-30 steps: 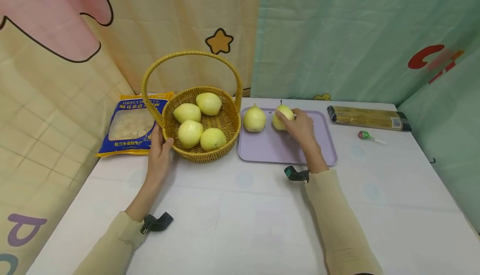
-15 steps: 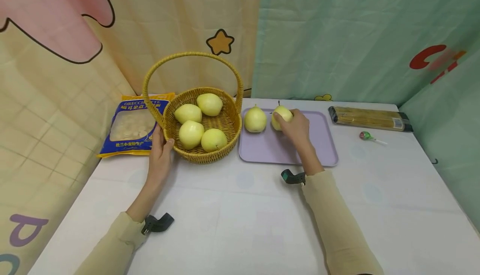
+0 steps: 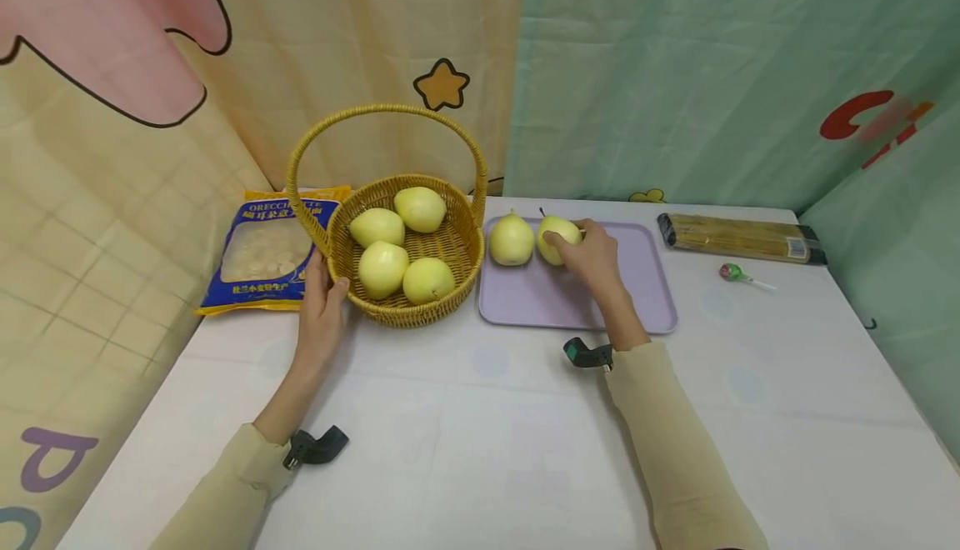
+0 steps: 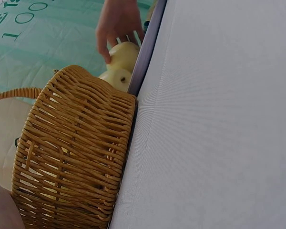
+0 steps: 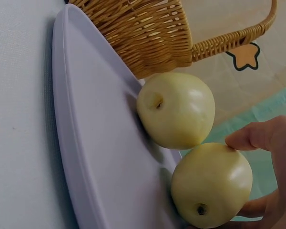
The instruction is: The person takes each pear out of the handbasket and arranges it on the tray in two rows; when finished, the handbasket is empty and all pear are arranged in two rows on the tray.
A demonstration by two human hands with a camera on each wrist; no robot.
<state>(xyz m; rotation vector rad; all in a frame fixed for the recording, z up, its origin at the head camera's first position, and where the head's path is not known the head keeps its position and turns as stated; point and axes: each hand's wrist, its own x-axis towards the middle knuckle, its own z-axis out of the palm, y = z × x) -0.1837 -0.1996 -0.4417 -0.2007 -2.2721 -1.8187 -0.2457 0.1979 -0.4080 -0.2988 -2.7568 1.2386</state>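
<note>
My right hand point(image 3: 596, 258) holds a pale yellow-green pear point(image 3: 558, 238) low over the lilac tray point(image 3: 528, 304), thumb on one side and fingers on the other. Its stem tips to the left. Right beside it, a second pear point(image 3: 512, 239) stands on the tray; the two meet in the right wrist view. My left hand point(image 3: 321, 317) rests against the left side of the wicker basket point(image 3: 408, 317), its fingers extended along the wall and the thumb near the rim. Several pears point(image 3: 382, 268) lie in the basket. Only an edge of the left hand shows in the left wrist view.
Behind the left hand lies a blue and yellow bag of orecchiette pasta point(image 3: 262, 250). To the tray's right are a long pack of thin brown sticks point(image 3: 738, 237) and a lollipop point(image 3: 738, 273). The basket's tall handle point(image 3: 386, 108) arches up before the curtain point(image 3: 637, 75).
My right hand has moved the pear left along the tray, up beside the other pear, and its stem now leans left. The left hand and basket have stayed put.
</note>
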